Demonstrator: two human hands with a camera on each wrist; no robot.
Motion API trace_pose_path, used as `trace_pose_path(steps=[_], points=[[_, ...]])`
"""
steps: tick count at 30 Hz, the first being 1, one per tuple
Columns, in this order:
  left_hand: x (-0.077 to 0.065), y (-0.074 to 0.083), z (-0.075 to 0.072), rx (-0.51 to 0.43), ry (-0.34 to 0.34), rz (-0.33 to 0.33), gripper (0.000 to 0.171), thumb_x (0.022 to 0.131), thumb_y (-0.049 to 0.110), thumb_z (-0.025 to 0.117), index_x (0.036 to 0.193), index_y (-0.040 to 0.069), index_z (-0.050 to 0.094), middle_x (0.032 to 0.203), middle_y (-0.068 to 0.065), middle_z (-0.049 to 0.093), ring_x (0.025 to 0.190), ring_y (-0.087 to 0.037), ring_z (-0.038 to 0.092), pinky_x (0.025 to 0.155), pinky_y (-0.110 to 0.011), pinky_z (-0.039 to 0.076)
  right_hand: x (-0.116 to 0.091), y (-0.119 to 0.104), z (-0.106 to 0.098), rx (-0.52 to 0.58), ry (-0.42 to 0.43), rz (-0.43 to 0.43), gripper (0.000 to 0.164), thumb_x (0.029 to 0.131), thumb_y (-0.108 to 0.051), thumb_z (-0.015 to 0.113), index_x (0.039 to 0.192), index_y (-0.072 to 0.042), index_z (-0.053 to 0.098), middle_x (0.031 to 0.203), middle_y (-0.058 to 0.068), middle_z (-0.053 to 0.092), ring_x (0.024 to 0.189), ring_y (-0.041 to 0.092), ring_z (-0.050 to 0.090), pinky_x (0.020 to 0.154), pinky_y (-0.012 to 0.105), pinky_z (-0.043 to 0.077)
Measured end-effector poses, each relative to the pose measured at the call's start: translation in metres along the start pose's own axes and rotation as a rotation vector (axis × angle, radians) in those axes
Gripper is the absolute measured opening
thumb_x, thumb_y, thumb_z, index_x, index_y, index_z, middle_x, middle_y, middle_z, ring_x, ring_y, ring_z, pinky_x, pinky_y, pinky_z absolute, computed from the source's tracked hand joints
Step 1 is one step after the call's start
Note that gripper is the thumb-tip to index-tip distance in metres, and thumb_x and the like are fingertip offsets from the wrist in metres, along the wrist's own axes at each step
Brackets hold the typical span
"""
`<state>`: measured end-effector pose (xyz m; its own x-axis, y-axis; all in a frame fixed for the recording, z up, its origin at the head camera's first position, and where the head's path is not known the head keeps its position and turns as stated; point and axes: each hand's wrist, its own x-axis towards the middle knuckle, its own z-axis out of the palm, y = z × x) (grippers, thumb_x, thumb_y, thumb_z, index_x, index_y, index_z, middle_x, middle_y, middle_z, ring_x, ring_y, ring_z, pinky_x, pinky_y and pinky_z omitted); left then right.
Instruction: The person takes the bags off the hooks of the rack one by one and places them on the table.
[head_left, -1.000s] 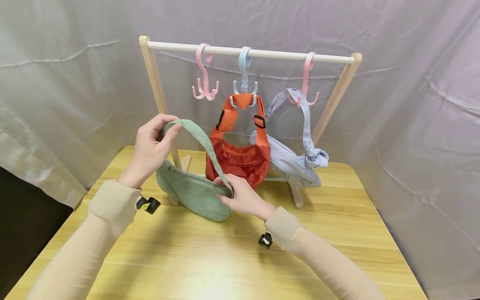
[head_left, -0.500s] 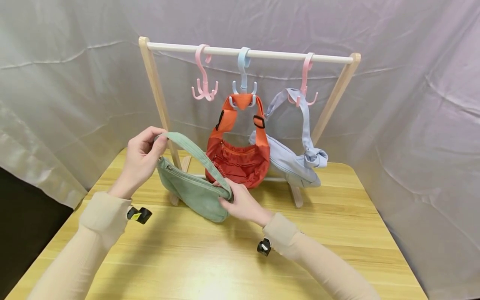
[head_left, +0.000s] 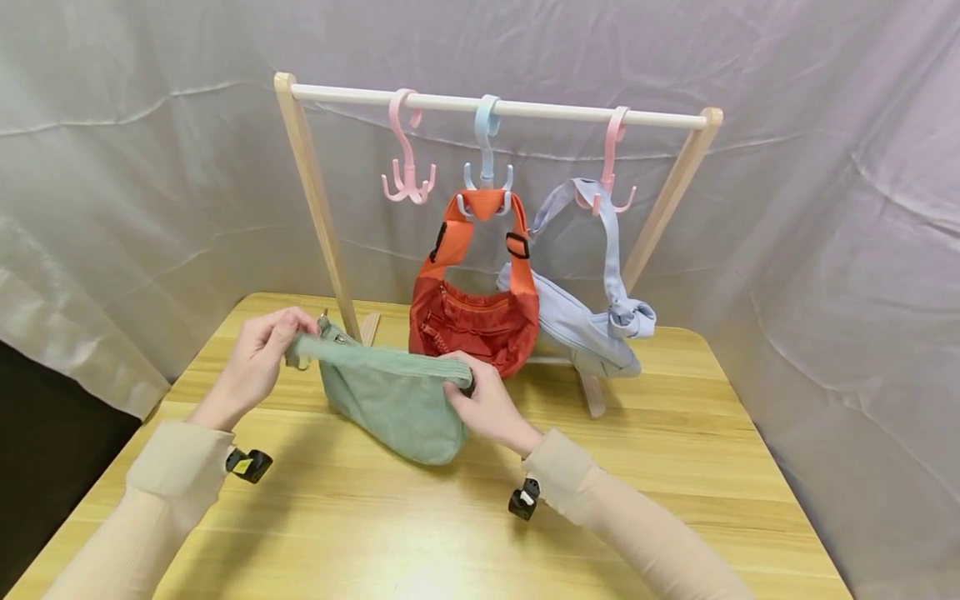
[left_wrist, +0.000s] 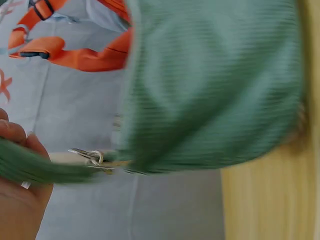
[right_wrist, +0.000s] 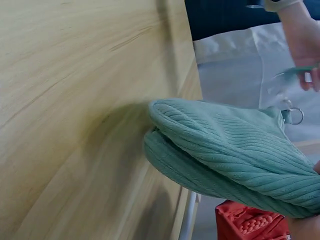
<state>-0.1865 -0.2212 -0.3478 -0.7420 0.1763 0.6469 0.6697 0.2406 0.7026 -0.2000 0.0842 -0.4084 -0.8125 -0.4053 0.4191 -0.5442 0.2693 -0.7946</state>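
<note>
A green corduroy shoulder bag (head_left: pixel 393 408) is held between both hands in front of the rack, low over the table. My left hand (head_left: pixel 257 360) pinches the left end of its strap (head_left: pixel 382 360), which is drawn flat along the bag's top. A metal ring and clasp (left_wrist: pixel 96 159) show between strap and bag in the left wrist view. My right hand (head_left: pixel 489 402) grips the bag's right end together with the strap. In the right wrist view the ribbed bag body (right_wrist: pixel 235 150) hangs folded from that hand.
Behind the bag stands a rack with a white rail (head_left: pixel 555 109). A red bag (head_left: pixel 472 329) hangs from the blue hook (head_left: pixel 487 142), a pale blue bag (head_left: pixel 577 321) from the right pink hook (head_left: pixel 611 154). The left pink hook (head_left: pixel 407 154) bears nothing. Grey curtains (head_left: pixel 825 250) enclose the wooden table (head_left: pixel 637 467).
My left hand has moved down and to the left, pulling the strap from a raised arch to a flat line across the bag. The right hand keeps its grip almost in place.
</note>
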Motion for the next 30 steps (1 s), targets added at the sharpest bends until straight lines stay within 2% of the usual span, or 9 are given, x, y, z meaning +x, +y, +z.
trace_pose_path(steps=[3,7,12,15,18,21,24,26,30], points=[[-0.008,-0.005,0.0,0.006,-0.01,-0.009,0.039,0.107,0.003,0.033,0.082,-0.002,0.062,0.07,0.009,0.054,0.066,-0.011,0.048,0.068,-0.025,0.038,0.001,-0.002,0.0,0.025,0.005,-0.026,0.033,0.086,0.01,0.058,0.111,-0.008,0.069,0.104,0.009,0.072,0.09,0.008,0.058,0.083,0.021,0.047],[-0.016,-0.011,0.001,0.043,-0.005,-0.041,0.037,0.106,0.001,0.035,0.082,-0.002,0.063,0.069,0.003,0.053,0.07,-0.009,0.049,0.074,-0.022,0.039,0.002,-0.003,0.0,0.045,0.01,-0.048,0.03,0.087,0.011,0.058,0.108,-0.006,0.07,0.103,0.011,0.072,0.095,0.007,0.06,0.089,0.02,0.049],[-0.02,-0.016,0.003,0.116,0.057,-0.16,0.031,0.106,0.006,0.042,0.085,0.003,0.065,0.078,0.006,0.061,0.078,-0.003,0.055,0.078,-0.014,0.043,0.004,-0.005,-0.002,0.075,0.013,-0.048,0.026,0.088,0.011,0.058,0.104,-0.004,0.071,0.1,0.013,0.073,0.092,0.006,0.06,0.086,0.019,0.049],[-0.02,-0.019,0.004,0.157,0.098,-0.223,0.023,0.106,0.011,0.047,0.094,0.002,0.065,0.088,0.017,0.061,0.085,0.001,0.057,0.078,-0.011,0.044,0.005,-0.006,-0.002,0.076,0.013,-0.05,0.024,0.087,0.012,0.058,0.1,-0.003,0.072,0.103,0.014,0.075,0.094,0.006,0.062,0.086,0.019,0.05],[-0.02,-0.023,0.005,0.183,0.127,-0.265,0.02,0.105,0.012,0.051,0.11,-0.003,0.062,0.098,0.022,0.057,0.091,0.004,0.055,0.077,-0.009,0.043,0.005,-0.007,-0.003,0.07,0.013,-0.059,0.024,0.086,0.013,0.058,0.097,-0.002,0.072,0.108,0.014,0.075,0.102,0.011,0.066,0.089,0.021,0.053],[-0.021,-0.027,0.007,0.191,0.126,-0.319,0.029,0.105,0.014,0.052,0.128,-0.003,0.055,0.111,0.017,0.054,0.099,0.007,0.052,0.08,-0.008,0.042,0.005,-0.009,-0.004,0.066,0.015,-0.074,0.023,0.086,0.014,0.058,0.095,-0.002,0.071,0.11,0.016,0.075,0.107,0.02,0.069,0.093,0.024,0.054],[-0.023,-0.032,0.009,0.187,0.094,-0.396,0.04,0.106,0.02,0.051,0.142,0.002,0.046,0.127,0.002,0.052,0.108,0.006,0.049,0.087,-0.012,0.04,0.005,-0.012,-0.005,0.061,0.02,-0.098,0.022,0.086,0.014,0.058,0.093,-0.002,0.07,0.111,0.016,0.075,0.11,0.027,0.07,0.096,0.026,0.054],[-0.025,-0.034,0.009,0.184,0.062,-0.445,0.047,0.107,0.024,0.049,0.149,0.006,0.038,0.137,-0.009,0.05,0.116,-0.002,0.048,0.091,-0.015,0.038,0.005,-0.013,-0.005,0.058,0.023,-0.114,0.021,0.086,0.014,0.057,0.093,-0.002,0.07,0.111,0.016,0.075,0.111,0.028,0.07,0.097,0.026,0.054],[-0.026,-0.038,0.009,0.14,0.017,-0.523,0.058,0.108,0.03,0.046,0.157,0.008,0.024,0.152,-0.022,0.04,0.132,-0.028,0.046,0.101,-0.028,0.038,0.004,-0.017,-0.006,0.039,0.031,-0.161,0.023,0.086,0.014,0.057,0.092,-0.003,0.071,0.113,0.015,0.075,0.111,0.027,0.07,0.097,0.028,0.054]])
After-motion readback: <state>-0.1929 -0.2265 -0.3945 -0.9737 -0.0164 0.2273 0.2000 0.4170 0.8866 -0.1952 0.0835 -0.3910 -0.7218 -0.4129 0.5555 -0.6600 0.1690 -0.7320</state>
